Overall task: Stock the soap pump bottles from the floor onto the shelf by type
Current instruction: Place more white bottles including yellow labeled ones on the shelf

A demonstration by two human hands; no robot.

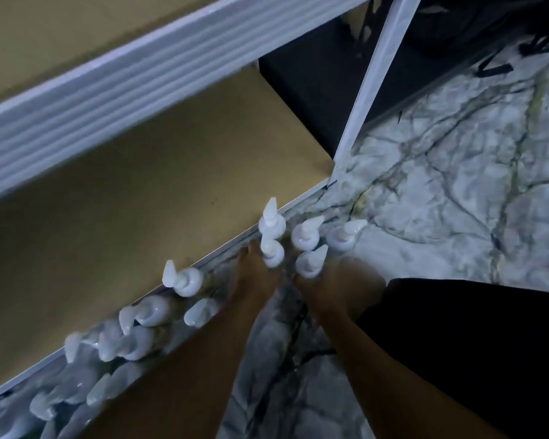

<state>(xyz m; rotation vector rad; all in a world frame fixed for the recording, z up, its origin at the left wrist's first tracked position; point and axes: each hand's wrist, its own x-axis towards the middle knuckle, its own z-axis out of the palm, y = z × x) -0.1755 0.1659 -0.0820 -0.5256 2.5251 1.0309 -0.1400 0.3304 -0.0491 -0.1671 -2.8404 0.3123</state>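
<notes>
Down beside the shelf (171, 172), the left hand (255, 275) and right hand (341, 280) were among upright pump bottles (305, 237); blur hid whether either's fingers grasped one.

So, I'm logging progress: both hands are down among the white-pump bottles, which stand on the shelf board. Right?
Not quite. The head view shows the left hand and right hand down among the bottles, but those stand on the marble floor, along the edge of the shelf board, not on it.
</notes>
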